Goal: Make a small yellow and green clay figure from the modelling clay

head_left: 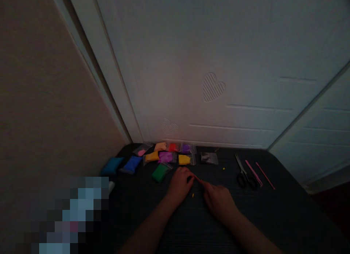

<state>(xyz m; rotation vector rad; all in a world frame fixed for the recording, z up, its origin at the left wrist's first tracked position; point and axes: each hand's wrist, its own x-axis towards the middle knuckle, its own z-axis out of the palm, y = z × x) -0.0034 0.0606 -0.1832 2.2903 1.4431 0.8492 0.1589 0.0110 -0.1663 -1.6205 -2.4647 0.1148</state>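
Head view: the right hand (218, 201) pinches a thin reddish stick (197, 179) between thumb and fingers, above the dark tabletop (191, 228). The stick slants up and to the left, its far end reaching the fingertips of the left hand (179, 184). The left hand is curled, palm down; whether it grips the stick or a smaller item cannot be told. A small yellow piece (193, 195) lies on the tabletop between the hands.

Just beyond the left hand lies a green packet (160, 172). Behind it, a yellow packet (185, 160), a magenta packet (166, 157) and an orange packet (152, 157) form a row; a blue packet (132, 164) lies further left. A dark packet (209, 158) lies to the right of the yellow one.

To the right of the hands, scissors (242, 174) lie beside a pink tool (253, 172) and a thin pink rod (265, 175). A white panel (169, 71) with raised hearts stands behind the tabletop.
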